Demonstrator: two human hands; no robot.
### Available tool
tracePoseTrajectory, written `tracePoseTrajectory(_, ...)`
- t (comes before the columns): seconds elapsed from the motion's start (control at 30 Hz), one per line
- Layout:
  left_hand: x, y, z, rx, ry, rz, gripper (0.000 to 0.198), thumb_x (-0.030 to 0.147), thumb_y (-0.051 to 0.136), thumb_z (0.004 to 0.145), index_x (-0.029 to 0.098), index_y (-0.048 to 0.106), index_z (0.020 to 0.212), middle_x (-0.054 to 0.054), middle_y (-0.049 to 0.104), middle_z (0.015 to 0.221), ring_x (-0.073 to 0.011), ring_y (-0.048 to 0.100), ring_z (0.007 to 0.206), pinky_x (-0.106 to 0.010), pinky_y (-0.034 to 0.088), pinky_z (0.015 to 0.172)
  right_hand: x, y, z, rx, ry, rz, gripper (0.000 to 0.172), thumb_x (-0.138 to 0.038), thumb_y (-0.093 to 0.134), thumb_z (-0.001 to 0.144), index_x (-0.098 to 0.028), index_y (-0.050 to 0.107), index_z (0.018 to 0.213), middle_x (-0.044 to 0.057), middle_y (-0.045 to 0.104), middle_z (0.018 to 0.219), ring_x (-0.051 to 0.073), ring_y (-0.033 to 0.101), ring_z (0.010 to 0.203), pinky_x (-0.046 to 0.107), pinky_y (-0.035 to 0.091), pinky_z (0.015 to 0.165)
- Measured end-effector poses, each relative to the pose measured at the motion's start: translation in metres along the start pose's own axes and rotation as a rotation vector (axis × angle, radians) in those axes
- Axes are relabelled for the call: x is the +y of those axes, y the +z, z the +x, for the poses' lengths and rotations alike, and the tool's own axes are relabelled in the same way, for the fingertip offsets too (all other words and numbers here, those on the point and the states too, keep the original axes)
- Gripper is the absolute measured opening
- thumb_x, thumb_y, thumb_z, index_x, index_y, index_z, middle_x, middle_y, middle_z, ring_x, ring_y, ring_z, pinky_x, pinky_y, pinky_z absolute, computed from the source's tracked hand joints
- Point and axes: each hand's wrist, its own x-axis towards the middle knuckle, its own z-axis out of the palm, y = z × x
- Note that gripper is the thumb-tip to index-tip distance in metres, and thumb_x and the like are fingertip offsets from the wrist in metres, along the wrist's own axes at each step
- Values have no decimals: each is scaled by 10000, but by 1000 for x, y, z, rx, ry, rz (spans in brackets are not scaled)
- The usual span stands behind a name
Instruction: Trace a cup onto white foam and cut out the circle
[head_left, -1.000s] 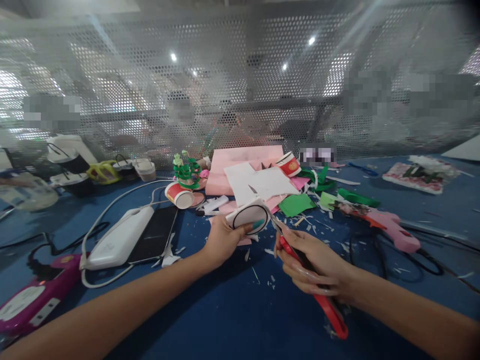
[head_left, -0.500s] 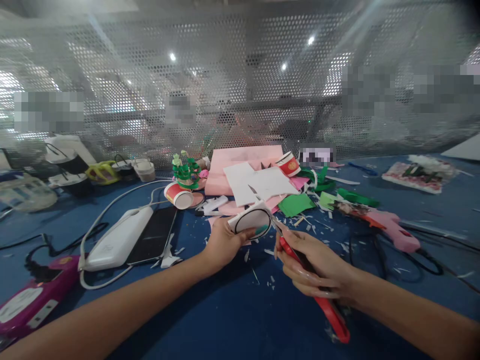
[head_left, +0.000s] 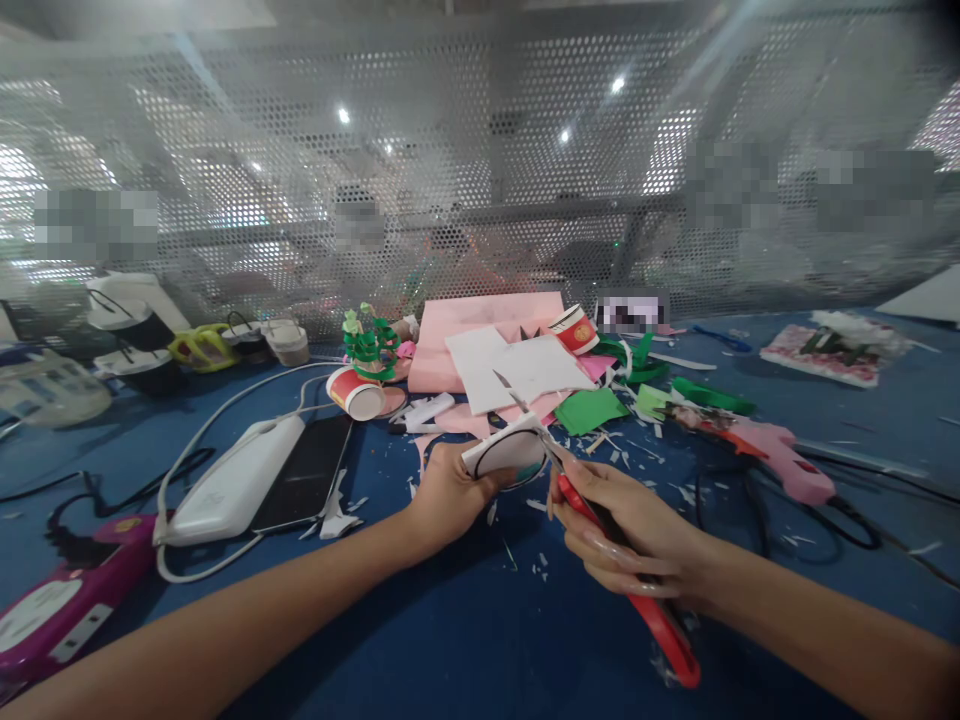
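Observation:
My left hand (head_left: 454, 490) is closed on a piece of white paper (head_left: 514, 453) with a dark oval outline drawn on it. The thumb lies across its front, and a teal patch shows by the thumb tip. My right hand (head_left: 630, 525) grips a pair of scissors (head_left: 664, 625) by their red handles. Their metal blades point up and away, crossing the right edge of the paper. Behind the paper, white sheets (head_left: 544, 362) rest on a pink sheet (head_left: 439, 350).
Scraps of paper litter the blue tabletop (head_left: 480, 640). To the left lie a phone (head_left: 311, 470), a white power bank (head_left: 236, 480) and a purple power strip (head_left: 82, 590). A pink glue gun (head_left: 787, 460) lies right. Paper cups (head_left: 356, 392) and green paper (head_left: 591, 411) sit further back.
The paper in my left hand has tilted slightly, so its outlined face looks flatter. My right hand and the scissors stay nearly in place.

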Motion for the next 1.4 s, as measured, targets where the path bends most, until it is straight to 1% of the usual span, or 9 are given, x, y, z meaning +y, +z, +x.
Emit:
tracePoseTrajectory(0.13, 1, 1, 2, -4, -26, -51, 175, 229, 618, 692, 102, 654, 806, -27, 654, 693, -137, 574, 626, -232, 476, 587, -1, -1, 2, 17, -19, -11, 361, -447, 383, 878, -150, 548, 758, -92, 395, 381, 21, 204, 196, 136, 236, 197)
tracePoseTrajectory(0.27, 4, 3, 5, 37, -223, -258, 289, 248, 625, 683, 116, 629, 941, -58, 691, 844, -190, 637, 723, -273, 527, 595, -1, -1, 5, 35, -39, -39, 362, -455, 399, 870, -145, 541, 750, -95, 398, 390, 14, 208, 203, 130, 243, 207)
tracePoseTrajectory(0.33, 5, 4, 6, 59, -252, -282, 293, 227, 625, 678, 112, 623, 947, -68, 696, 867, -206, 648, 752, -282, 538, 598, -1, 0, 5, 32, -36, -46, 360, -454, 397, 871, -145, 539, 751, -94, 404, 387, 12, 200, 199, 128, 232, 201)
tracePoseTrajectory(0.5, 4, 1, 6, 91, -136, -202, 226, 179, 605, 689, 108, 648, 899, -75, 699, 893, -211, 645, 809, -297, 530, 710, 0, 1, 6, 42, -45, -48, 348, -441, 401, 873, -149, 536, 742, -92, 407, 375, 18, 200, 198, 130, 239, 196)
tracePoseTrajectory(0.63, 2, 0, 6, 94, -113, -150, 226, 184, 594, 700, 111, 652, 905, -81, 698, 906, -225, 642, 829, -320, 524, 736, 0, 1, 6, 33, -46, -45, 358, -448, 401, 870, -147, 539, 734, -91, 401, 374, 20, 205, 203, 130, 245, 198)
tracePoseTrajectory(0.87, 0, 0, 6, 98, -74, -159, 221, 175, 585, 705, 118, 652, 908, -82, 693, 933, -226, 635, 864, -341, 505, 797, 1, -1, 6, 23, -36, -30, 343, -438, 406, 870, -146, 544, 756, -88, 419, 399, 15, 209, 210, 124, 246, 202)
tracePoseTrajectory(1.13, 2, -1, 6, 123, -61, -158, 216, 175, 596, 698, 133, 651, 902, -62, 694, 935, -204, 638, 854, -311, 509, 779, -1, 2, 6, 47, -33, -38, 335, -447, 422, 862, -156, 533, 740, -88, 431, 404, 14, 217, 214, 125, 252, 202)
tracePoseTrajectory(1.33, 0, -1, 4, 133, -18, 4, 198, 240, 609, 707, 143, 658, 874, -39, 697, 826, -193, 632, 758, -290, 509, 693, -2, 2, 3, 53, -29, -44, 362, -458, 413, 862, -146, 547, 736, -89, 413, 386, 15, 215, 197, 126, 247, 194)
tracePoseTrajectory(1.4, 1, -1, 3, 137, -30, -5, 220, 252, 618, 704, 146, 655, 893, -36, 693, 829, -189, 628, 755, -285, 507, 684, -3, 3, 2, 26, -27, -28, 372, -463, 400, 866, -142, 553, 757, -86, 424, 397, 13, 215, 190, 129, 243, 193)
